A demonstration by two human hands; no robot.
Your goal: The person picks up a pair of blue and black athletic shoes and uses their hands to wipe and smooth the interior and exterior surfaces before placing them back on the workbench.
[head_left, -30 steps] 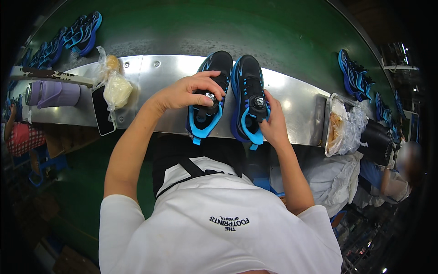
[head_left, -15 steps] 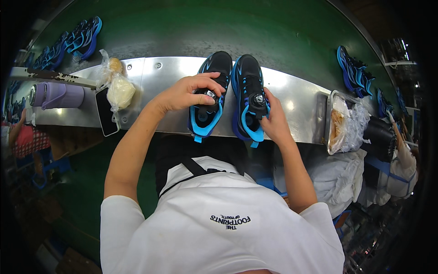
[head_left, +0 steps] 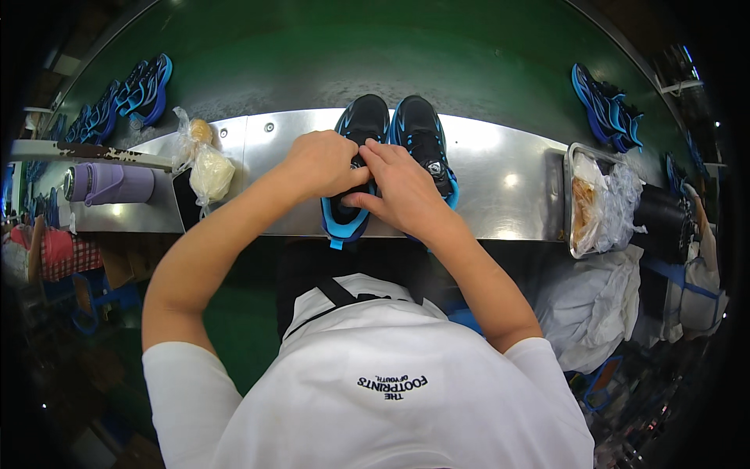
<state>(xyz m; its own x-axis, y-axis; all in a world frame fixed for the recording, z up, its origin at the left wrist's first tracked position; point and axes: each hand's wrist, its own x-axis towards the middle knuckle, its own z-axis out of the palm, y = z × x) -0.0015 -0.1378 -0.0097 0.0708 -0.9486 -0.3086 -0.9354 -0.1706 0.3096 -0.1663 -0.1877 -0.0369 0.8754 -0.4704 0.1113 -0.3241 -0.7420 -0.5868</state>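
Two black-and-blue sneakers stand side by side on the metal ledge, toes pointing away from me. Both my hands are at the left sneaker [head_left: 364,117]. My left hand [head_left: 322,164] is closed on its tongue area from the left, the fingertips partly hidden. My right hand [head_left: 400,186] reaches across from the right; its fingers rest on the upper beside my left hand and its thumb lies at the collar opening. The left sneaker's dial is covered by my hands. On the right sneaker [head_left: 419,119], a round dial shows on the tongue; no hand grips it.
On the metal ledge [head_left: 500,187], a lilac bottle [head_left: 121,184], a dark phone and bagged food [head_left: 211,173] lie left. A metal tray [head_left: 576,234] with plastic wrapping stands right. More sneakers [head_left: 144,90] sit on the green surface at both sides. Other people are at both edges.
My right hand has left the right sneaker and moved left onto the left sneaker. My left hand has shifted slightly and now meets it at the tongue.
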